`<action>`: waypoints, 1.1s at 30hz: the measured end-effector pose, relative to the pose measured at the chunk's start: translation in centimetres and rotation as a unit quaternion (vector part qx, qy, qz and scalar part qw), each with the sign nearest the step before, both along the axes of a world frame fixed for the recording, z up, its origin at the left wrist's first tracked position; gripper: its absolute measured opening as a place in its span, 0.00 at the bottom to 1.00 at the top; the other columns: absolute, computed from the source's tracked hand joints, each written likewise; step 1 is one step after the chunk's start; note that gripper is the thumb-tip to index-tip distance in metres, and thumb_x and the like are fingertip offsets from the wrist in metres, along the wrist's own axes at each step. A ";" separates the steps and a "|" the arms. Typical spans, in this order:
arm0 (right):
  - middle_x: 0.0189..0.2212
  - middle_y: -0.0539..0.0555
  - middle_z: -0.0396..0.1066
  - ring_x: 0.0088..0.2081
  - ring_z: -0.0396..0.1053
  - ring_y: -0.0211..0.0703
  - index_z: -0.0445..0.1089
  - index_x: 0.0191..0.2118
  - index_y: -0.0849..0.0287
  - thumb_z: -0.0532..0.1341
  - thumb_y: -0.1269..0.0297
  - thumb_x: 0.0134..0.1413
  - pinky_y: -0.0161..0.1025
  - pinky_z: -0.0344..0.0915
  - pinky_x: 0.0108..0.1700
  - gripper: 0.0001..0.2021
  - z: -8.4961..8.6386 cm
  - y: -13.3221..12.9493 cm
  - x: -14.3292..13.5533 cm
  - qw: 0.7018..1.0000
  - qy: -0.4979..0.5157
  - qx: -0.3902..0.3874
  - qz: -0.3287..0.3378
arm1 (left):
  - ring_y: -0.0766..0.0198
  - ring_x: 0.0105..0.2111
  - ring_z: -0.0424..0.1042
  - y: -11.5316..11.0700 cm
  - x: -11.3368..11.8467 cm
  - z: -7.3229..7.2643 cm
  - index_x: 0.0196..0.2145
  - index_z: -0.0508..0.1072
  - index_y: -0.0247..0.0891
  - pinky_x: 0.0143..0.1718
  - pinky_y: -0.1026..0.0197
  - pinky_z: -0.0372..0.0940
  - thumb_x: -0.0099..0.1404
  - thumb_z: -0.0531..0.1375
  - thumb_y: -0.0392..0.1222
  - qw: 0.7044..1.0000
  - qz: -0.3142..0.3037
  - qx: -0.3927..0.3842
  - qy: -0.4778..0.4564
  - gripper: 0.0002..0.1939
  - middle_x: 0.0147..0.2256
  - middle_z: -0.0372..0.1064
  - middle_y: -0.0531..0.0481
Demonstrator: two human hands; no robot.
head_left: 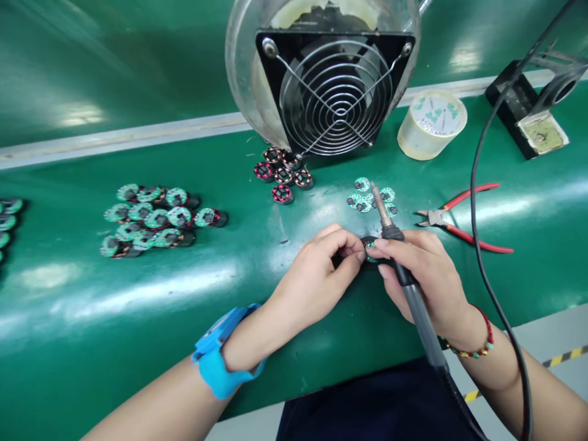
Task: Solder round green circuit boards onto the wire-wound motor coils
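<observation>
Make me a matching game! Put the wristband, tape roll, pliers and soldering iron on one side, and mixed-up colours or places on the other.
Things:
1. Wristband
2. Tape roll
3. Pliers
4. Soldering iron

Colours and places:
A. held in the right hand
B. has red handles
C. bright blue
D. on the table, beside the big fan

Right pairs: 1-C, 2-D, 3-B, 4-A
</observation>
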State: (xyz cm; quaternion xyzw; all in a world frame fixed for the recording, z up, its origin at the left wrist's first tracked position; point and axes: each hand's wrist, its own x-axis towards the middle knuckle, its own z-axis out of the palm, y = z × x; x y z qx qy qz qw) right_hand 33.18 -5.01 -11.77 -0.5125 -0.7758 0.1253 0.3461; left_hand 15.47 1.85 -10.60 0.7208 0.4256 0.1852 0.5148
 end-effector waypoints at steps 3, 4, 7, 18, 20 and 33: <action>0.39 0.52 0.78 0.39 0.71 0.45 0.62 0.56 0.55 0.58 0.74 0.58 0.47 0.65 0.45 0.21 0.4 0.1 0.0 0.999 0.026 -0.016 -0.009 | 0.68 0.30 0.64 0.1 0.0 0.1 0.28 0.67 0.37 0.34 0.63 0.59 0.63 0.54 0.29 1.000 0.002 0.015 0.016 0.08 0.29 0.63 0.55; 0.39 0.51 0.78 0.38 0.71 0.45 0.62 0.57 0.55 0.58 0.75 0.58 0.48 0.66 0.44 0.21 0.5 0.1 0.0 0.999 0.043 -0.013 -0.016 | 0.67 0.31 0.64 0.1 0.0 0.2 0.28 0.67 0.37 0.34 0.63 0.59 0.63 0.54 0.29 1.000 0.001 0.018 0.023 0.08 0.29 0.63 0.54; 0.36 0.51 0.79 0.37 0.74 0.45 0.64 0.57 0.54 0.60 0.75 0.57 0.48 0.68 0.44 0.22 0.9 0.0 0.1 0.994 0.094 0.009 -0.053 | 0.67 0.31 0.64 0.0 0.1 0.3 0.27 0.67 0.37 0.34 0.62 0.59 0.62 0.53 0.29 0.999 0.002 0.028 0.044 0.08 0.29 0.63 0.54; 0.23 0.50 0.71 0.18 0.64 0.39 0.74 0.48 0.54 0.60 0.60 0.60 0.42 0.64 0.21 0.13 0.6 -0.9 0.4 0.963 0.238 0.079 -0.093 | 0.65 0.31 0.63 -0.1 0.4 0.3 0.27 0.65 0.37 0.34 0.61 0.58 0.62 0.53 0.29 0.996 0.004 0.062 0.070 0.08 0.28 0.62 0.53; 0.23 0.50 0.72 0.18 0.62 0.38 0.74 0.48 0.55 0.60 0.61 0.59 0.42 0.61 0.19 0.13 0.6 -1.0 0.4 0.962 0.252 0.076 -0.071 | 0.66 0.31 0.63 -0.1 0.4 0.2 0.27 0.65 0.37 0.33 0.61 0.58 0.62 0.53 0.29 0.996 0.006 0.061 0.070 0.08 0.28 0.62 0.54; 0.26 0.53 0.75 0.19 0.63 0.42 0.73 0.51 0.51 0.59 0.64 0.60 0.45 0.62 0.20 0.14 1.2 -1.2 0.5 0.965 0.254 0.043 -0.050 | 0.65 0.30 0.64 -0.1 0.5 0.2 0.27 0.65 0.38 0.33 0.60 0.59 0.62 0.52 0.30 0.995 0.004 0.061 0.074 0.08 0.28 0.62 0.54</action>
